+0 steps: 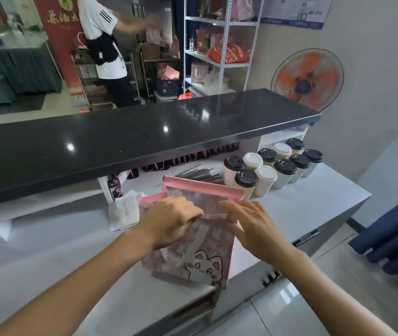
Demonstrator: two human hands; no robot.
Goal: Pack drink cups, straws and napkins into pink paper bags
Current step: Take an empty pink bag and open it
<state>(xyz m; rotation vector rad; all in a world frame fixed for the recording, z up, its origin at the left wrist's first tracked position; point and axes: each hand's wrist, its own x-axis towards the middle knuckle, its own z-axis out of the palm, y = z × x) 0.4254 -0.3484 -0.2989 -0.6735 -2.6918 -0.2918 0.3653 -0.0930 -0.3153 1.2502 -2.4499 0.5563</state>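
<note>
A pink paper bag [200, 253] with a cartoon cat print stands on the white lower counter [59, 251], its mouth open toward me. My left hand [169, 221] grips the near rim of the bag, fingers curled over the edge. My right hand [249, 224] rests with straight fingers against the bag's right rim. Several lidded drink cups [266, 170], some with black lids and some with white, stand behind the bag to the right. Wrapped straws [200, 174] lie in a pile behind the bag. White napkins [125, 212] lie to its left.
A black raised countertop [120, 141] runs across behind the work surface. A person in a white shirt [105, 49] stands beyond it near metal shelves [219, 44]. An orange fan [307, 80] stands at the right. Dark blue cloth [392, 234] hangs at the far right.
</note>
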